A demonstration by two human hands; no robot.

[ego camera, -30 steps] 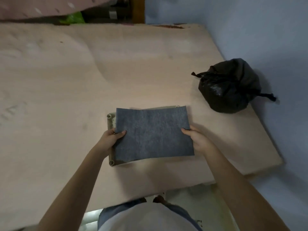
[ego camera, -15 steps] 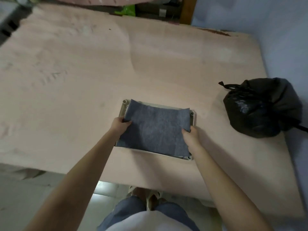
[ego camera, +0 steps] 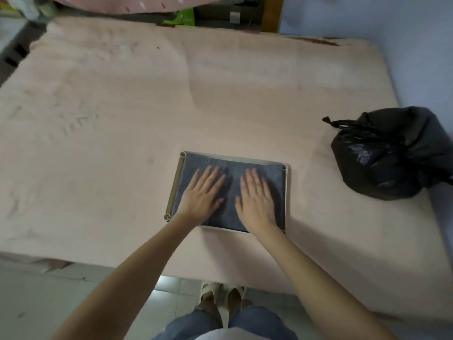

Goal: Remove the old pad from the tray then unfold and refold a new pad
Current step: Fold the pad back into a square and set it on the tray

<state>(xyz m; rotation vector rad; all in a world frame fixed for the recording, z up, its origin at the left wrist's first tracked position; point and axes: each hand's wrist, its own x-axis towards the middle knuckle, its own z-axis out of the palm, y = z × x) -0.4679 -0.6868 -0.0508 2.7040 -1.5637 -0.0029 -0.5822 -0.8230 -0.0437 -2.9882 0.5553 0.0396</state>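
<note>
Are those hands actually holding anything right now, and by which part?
Nothing is gripped. The left hand and right hand lie flat, fingers straight, on the middle of the grey felt pad in the shallow beige tray.

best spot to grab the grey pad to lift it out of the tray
Pinch the pad at its far edge, reaching from beyond the fingertips. It lies flat inside the tray, both palms cover the middle, and the far strip is bare.

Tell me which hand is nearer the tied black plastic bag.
Right. The right hand lies flat on the grey felt pad, on the side toward the tied black plastic bag; the left hand lies farther away.
</note>
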